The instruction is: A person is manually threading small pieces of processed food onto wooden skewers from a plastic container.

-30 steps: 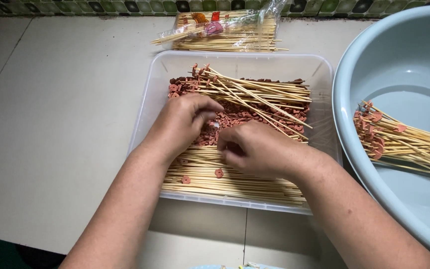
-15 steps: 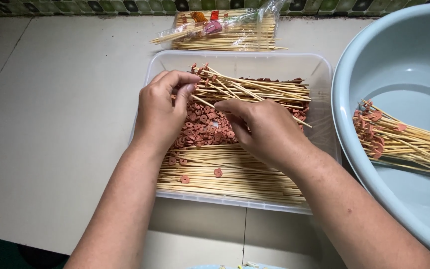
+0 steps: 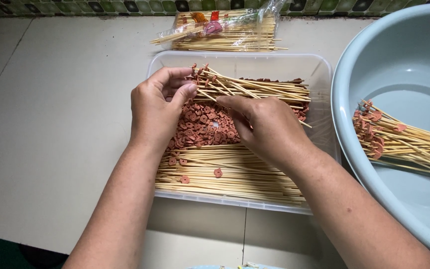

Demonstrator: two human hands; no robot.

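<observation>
While a pale blue basin (image 3: 374, 74) fills the right side, a clear plastic tray (image 3: 319, 65) sits centre. Far beyond lies a clear skewer packet (image 3: 225, 32) with a red-orange label. The left hand (image 3: 155, 112) and right hand (image 3: 269, 127) pinch one bamboo skewer (image 3: 225, 97) above the reddish meat pieces (image 3: 205, 127).

Person's body, head view: two bare forearms entering from the lower edge of the frame, one at lower left, one at lower right.

Left hand (image 3: 156, 110): bare, no glove, no ring or wristband to be seen; short, unpainted nails on the thumb and fingers.

Right hand (image 3: 269, 127): bare, no glove, no ring or watch in view.

Sleeves: none visible; both forearms uncovered up to the frame edge.
</observation>
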